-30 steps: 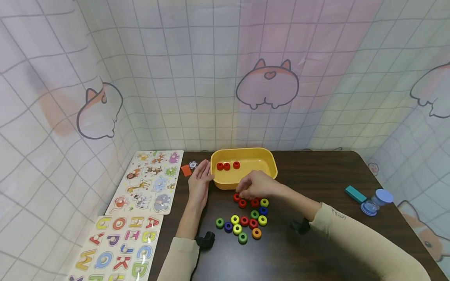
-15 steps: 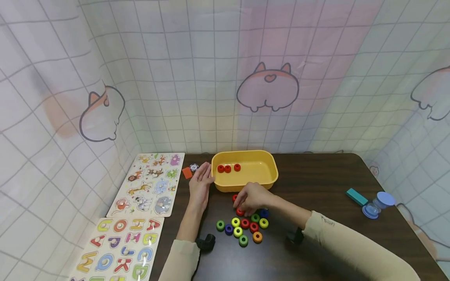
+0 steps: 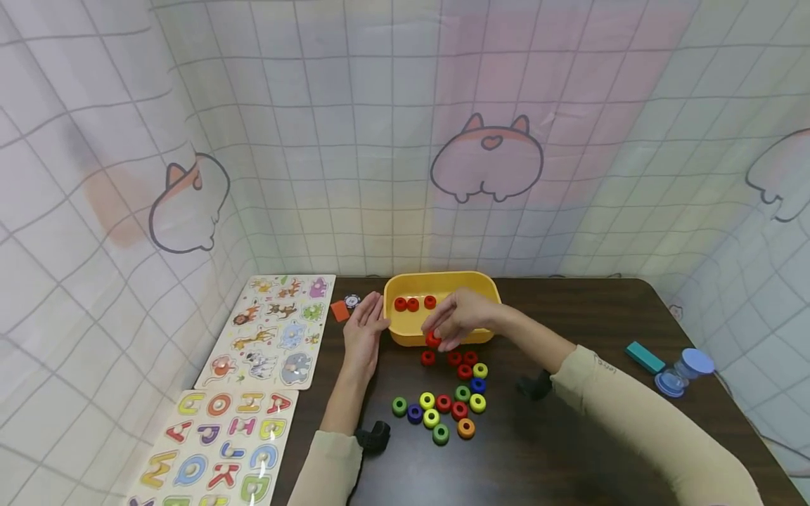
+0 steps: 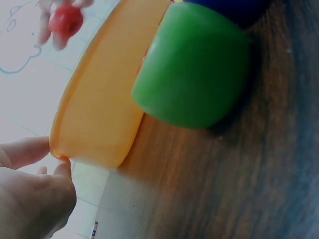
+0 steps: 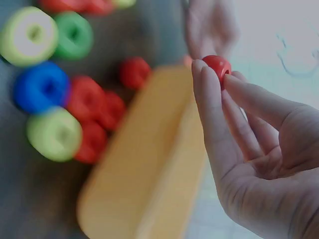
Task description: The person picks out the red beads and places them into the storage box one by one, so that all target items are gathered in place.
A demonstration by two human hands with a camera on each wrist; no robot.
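Note:
My right hand (image 3: 465, 315) pinches a red bead (image 5: 218, 68) between thumb and fingertips, over the near rim of a yellow tray (image 3: 405, 336). Inside that tray, toward its left, lie three red beads, one of them a red bead (image 3: 413, 305). My left hand (image 3: 363, 337) rests against the tray's left end with its fingers straight. The left wrist view shows its fingertips touching the tray's rim. On the table before the tray lie several loose beads: red, yellow, blue, orange and green, such as a green bead (image 4: 194, 69) close to the left wrist camera.
To the left lie an animal puzzle board (image 3: 268, 330) and a letter puzzle board (image 3: 215, 450). An orange piece (image 3: 339, 310) and a round chip (image 3: 351, 301) sit behind my left hand. A teal block (image 3: 645, 357) and a blue sand timer (image 3: 685, 372) stand at the right.
My right hand reached down among the loose red beads, then rose toward the tray with a red bead between its fingers. The left hand has stayed at the tray's left end.

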